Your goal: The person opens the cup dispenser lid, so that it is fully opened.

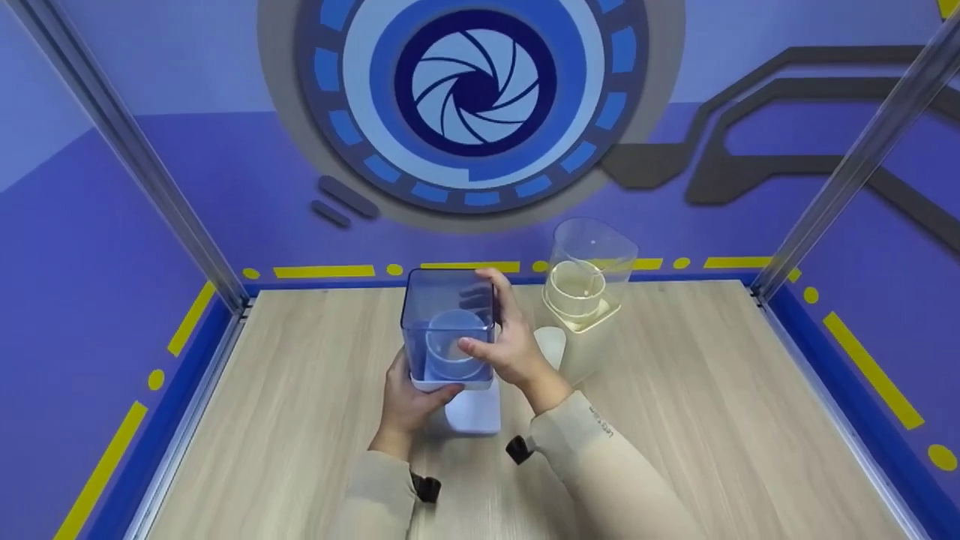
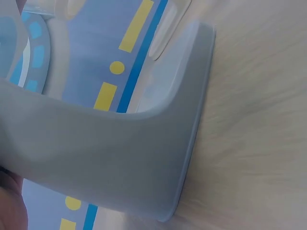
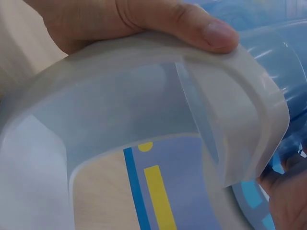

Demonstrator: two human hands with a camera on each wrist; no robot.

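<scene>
Both hands are on a two-part dispenser that looks like a pet feeder. Its square, see-through blue tank (image 1: 450,300) has a round collar showing inside near the bottom, and a white C-shaped stand (image 3: 120,100) carries it. In the head view the stand's foot (image 1: 474,411) is low over the wood. My left hand (image 1: 409,405) grips the stand's top from the left, its thumb along the front. With thumb in front and fingers behind, my right hand (image 1: 514,341) holds the tank's right side. The right wrist view shows the left thumb pressed on the white collar.
A second dispenser, a clear tank (image 1: 600,244) on a cream stand (image 1: 551,345), stands behind and right of the hands. The wood table (image 1: 300,390) is bounded by blue panels (image 1: 187,187) with yellow marks and metal posts (image 1: 847,165) at both sides.
</scene>
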